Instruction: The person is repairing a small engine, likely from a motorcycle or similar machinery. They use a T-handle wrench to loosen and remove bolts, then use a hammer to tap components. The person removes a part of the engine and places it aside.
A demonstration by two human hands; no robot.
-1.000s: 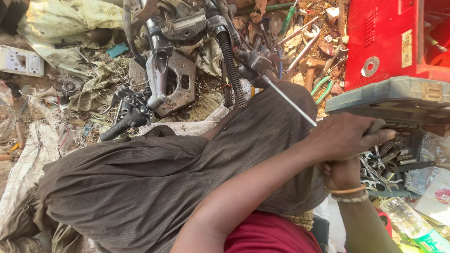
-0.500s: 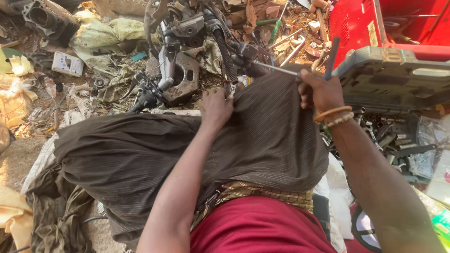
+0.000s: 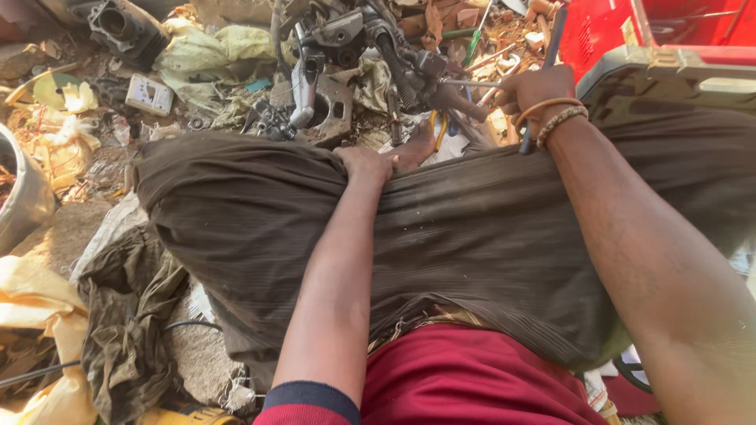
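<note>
The person sits among scrap on the ground, legs covered by dark brown trousers (image 3: 472, 236) that fill the middle of the view. The left hand (image 3: 364, 165) rests on the left knee, fingers curled over the cloth, its grip closed on nothing but the fabric. The right hand (image 3: 537, 90) is raised at the far side of the right knee, wrist ringed by two bracelets (image 3: 555, 116), one orange and one beaded. Its grip is closed around a thin dark tool (image 3: 543, 71) that runs up past the knuckles and down below the wrist; what kind of tool it is, I cannot tell. Just beside that hand, to its left, lies a grimy metal assembly (image 3: 378, 39) with a black coil spring, a silver lever and a thin rod pointing toward the hand. A bare foot (image 3: 417, 149) shows between the knees, near the assembly. To the right stands a red metal box (image 3: 622, 31). On the left lie a white wall socket plate (image 3: 150, 94), crumpled cloth (image 3: 126, 330) and an engine cylinder (image 3: 118, 27).
</note>
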